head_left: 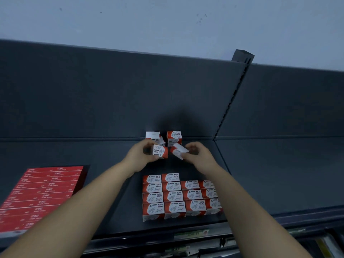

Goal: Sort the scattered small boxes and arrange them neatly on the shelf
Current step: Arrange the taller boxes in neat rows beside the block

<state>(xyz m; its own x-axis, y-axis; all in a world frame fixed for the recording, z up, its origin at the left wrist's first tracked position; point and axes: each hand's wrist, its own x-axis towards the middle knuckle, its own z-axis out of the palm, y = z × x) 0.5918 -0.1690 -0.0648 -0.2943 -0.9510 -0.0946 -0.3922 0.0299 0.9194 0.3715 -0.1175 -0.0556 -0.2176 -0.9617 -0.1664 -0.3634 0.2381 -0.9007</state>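
Note:
Both hands are over the middle of the dark grey shelf (pixel 260 174), each with one small red-and-white paper clip box. My left hand (pixel 138 155) grips a box (pixel 160 151) whose "PAPER CLIPS" face points at me. My right hand (pixel 198 155) pinches a second box (pixel 179 150), which is tilted. Behind the hands, against the back panel, stand more of these boxes: a small pile (pixel 155 137) on the left and a stack of two (pixel 174 137) on the right. Near the front edge several boxes lie in a tidy block of rows (pixel 178 196).
A block of flat red boxes (pixel 42 190) with white print lies at the left of the shelf. A slotted upright post (pixel 240 75) divides the back panel at the right. Below the front edge runs a price-label rail (pixel 191 234).

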